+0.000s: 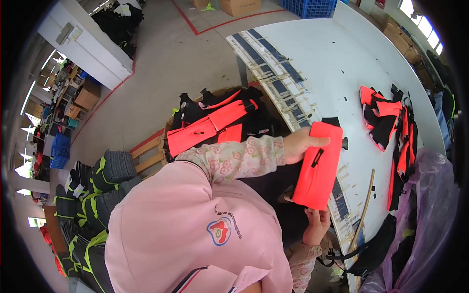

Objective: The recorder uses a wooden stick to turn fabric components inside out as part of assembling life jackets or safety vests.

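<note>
At the edge of the white surface (381, 58), the left hand (296, 145) grips an orange piece (320, 173) near its top, the right hand (317, 225) pinches its bottom; seemingly a positioning step, calling for coordinated grips.

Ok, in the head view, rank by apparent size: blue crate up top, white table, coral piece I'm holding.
White table
Coral piece
Blue crate
The crate is farther away, so true size is unsure.
</note>
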`<state>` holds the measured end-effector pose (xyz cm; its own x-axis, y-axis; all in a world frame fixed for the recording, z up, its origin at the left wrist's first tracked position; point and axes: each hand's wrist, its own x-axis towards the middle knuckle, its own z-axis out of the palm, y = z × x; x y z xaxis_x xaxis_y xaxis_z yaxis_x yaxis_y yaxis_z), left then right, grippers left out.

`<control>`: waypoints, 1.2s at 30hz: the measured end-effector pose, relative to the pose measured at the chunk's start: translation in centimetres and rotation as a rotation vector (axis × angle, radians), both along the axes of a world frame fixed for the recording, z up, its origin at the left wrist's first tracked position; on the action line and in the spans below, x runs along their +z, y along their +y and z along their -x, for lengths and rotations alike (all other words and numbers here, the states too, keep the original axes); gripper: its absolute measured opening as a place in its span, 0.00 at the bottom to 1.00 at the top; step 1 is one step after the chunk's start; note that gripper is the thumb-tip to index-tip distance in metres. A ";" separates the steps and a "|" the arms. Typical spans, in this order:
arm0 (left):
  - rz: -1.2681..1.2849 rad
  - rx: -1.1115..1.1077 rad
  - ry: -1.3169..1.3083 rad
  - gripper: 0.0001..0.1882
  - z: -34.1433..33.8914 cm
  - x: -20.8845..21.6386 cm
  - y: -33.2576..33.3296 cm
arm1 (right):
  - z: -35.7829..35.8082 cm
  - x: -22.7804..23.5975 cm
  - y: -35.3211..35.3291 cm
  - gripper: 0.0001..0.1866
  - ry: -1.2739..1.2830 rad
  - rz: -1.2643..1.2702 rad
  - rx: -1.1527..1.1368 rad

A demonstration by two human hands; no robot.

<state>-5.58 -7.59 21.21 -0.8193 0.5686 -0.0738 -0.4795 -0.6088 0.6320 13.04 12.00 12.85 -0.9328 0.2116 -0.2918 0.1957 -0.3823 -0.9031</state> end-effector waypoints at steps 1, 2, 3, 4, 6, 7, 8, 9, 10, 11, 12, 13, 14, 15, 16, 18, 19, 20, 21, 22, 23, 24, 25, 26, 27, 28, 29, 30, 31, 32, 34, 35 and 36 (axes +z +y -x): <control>0.034 0.036 0.027 0.16 1.0 0.5 -2.7 | 0.1 0.2 0.6 0.15 -0.004 -0.099 0.031; 0.096 0.060 0.040 0.15 1.8 0.9 -5.9 | 0.1 0.3 1.2 0.14 0.014 -0.118 -0.002; 0.155 0.045 0.074 0.15 2.5 1.3 -9.4 | 0.2 0.5 2.2 0.13 0.008 -0.096 -0.020; 0.299 0.030 0.095 0.15 3.3 1.8 -13.2 | 0.2 0.5 3.3 0.12 -0.035 -0.136 -0.075; 0.512 0.035 0.179 0.16 3.8 1.9 -20.1 | 0.3 0.4 5.5 0.12 -0.061 -0.157 -0.124; 0.580 0.040 0.192 0.17 3.8 1.5 -23.2 | 0.4 0.2 6.4 0.12 -0.079 -0.151 -0.138; 0.621 0.043 0.177 0.18 3.7 0.7 -26.1 | 0.5 0.0 7.1 0.11 -0.063 -0.142 -0.149; 0.820 0.045 0.149 0.23 3.9 -0.3 -28.5 | 0.7 -0.3 7.8 0.11 -0.075 -0.172 -0.158; 0.987 0.066 0.147 0.29 3.6 -2.0 -30.4 | 1.0 -0.7 8.2 0.11 -0.093 -0.198 -0.193; 1.374 0.045 0.257 0.38 2.9 -4.1 -31.8 | 1.3 -1.0 8.5 0.10 -0.099 -0.180 -0.193; 1.803 0.054 0.326 0.48 2.1 -6.2 -32.7 | 1.5 -1.3 8.7 0.10 -0.097 -0.204 -0.203; 2.091 -0.108 0.339 0.62 0.9 -8.4 -33.2 | 1.8 -1.6 8.8 0.10 -0.138 -0.223 -0.207; 2.190 -0.187 0.194 0.64 -0.4 -10.6 -33.2 | 2.0 -1.8 8.9 0.10 -0.171 -0.220 -0.200; 2.055 -0.139 0.201 0.64 -1.7 -12.7 -32.8 | 2.2 -1.9 8.9 0.10 -0.181 -0.245 -0.224; 2.320 -0.275 0.165 0.66 -2.6 -14.7 -31.9 | 2.3 -2.0 8.8 0.10 -0.187 -0.266 -0.217; 2.399 -0.214 0.216 0.67 -4.4 -17.3 -30.8 | 2.3 -2.0 8.6 0.09 -0.200 -0.311 -0.198; 2.395 -0.235 0.183 0.68 -5.2 -18.0 -30.5 | 2.3 -2.0 8.6 0.08 -0.179 -0.320 -0.169; 2.437 -0.219 0.194 0.68 -5.1 -18.6 -30.1 | 2.2 -2.0 8.5 0.08 -0.163 -0.324 -0.187; 2.441 -0.210 0.172 0.68 -5.0 -19.0 -30.0 | 2.3 -1.9 8.5 0.07 -0.185 -0.310 -0.190; 2.439 -0.196 0.203 0.68 -4.7 -19.2 -30.2 | 2.2 -1.7 8.6 0.09 -0.197 -0.287 -0.179; 2.409 -0.190 0.195 0.68 -4.1 -19.2 -30.5 | 2.3 -1.5 8.9 0.09 -0.180 -0.243 -0.155; 2.387 -0.222 0.185 0.68 -3.6 -19.2 -31.1 | 2.5 -1.1 9.5 0.09 -0.206 -0.261 -0.090; 2.375 -0.274 0.177 0.67 -3.0 -19.1 -31.8 | 2.8 -0.6 10.3 0.08 -0.201 -0.230 -0.044; 2.264 -0.315 0.122 0.65 -2.4 -18.8 -32.8 | 3.4 -0.1 11.5 0.08 -0.226 -0.301 -0.084; 2.206 -0.280 0.134 0.62 -1.7 -18.4 -33.9 | 4.1 0.4 12.7 0.08 -0.137 -0.312 -0.061; 2.104 -0.222 0.198 0.56 -0.9 -17.9 -34.8 | 5.2 0.9 14.4 0.08 -0.135 -0.414 -0.120; 2.058 -0.116 0.243 0.50 0.3 -17.5 -35.4 | 6.3 1.4 16.3 0.08 -0.020 -0.472 -0.117; 2.038 -0.060 0.344 0.43 2.0 -16.7 -35.8 | 7.7 1.9 18.4 0.09 -0.030 -0.736 -0.219; 2.082 0.032 0.372 0.36 3.5 -15.7 -35.7 | 9.3 2.3 20.6 0.10 0.040 -0.957 -0.272; 1.997 0.339 0.496 0.25 4.5 -15.0 -34.7 | 10.6 2.9 22.9 0.13 0.030 -1.214 -0.357; 1.879 0.460 0.675 0.17 7.6 -12.5 -31.6 | 13.2 3.7 26.8 0.17 0.045 -1.443 -0.440; 1.822 0.531 0.804 0.16 9.0 -11.1 -29.5 | 14.6 4.0 28.5 0.23 0.054 -1.572 -0.494; 1.827 0.495 0.756 0.16 10.3 -9.8 -26.9 | 16.0 4.2 29.8 0.29 0.069 -1.691 -0.538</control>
<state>-15.87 -34.51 11.42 -0.9844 0.0057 0.1761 0.0922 0.8685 0.4871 -2.92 41.82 17.06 -0.6658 0.4683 0.5808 0.3226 0.8826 -0.3419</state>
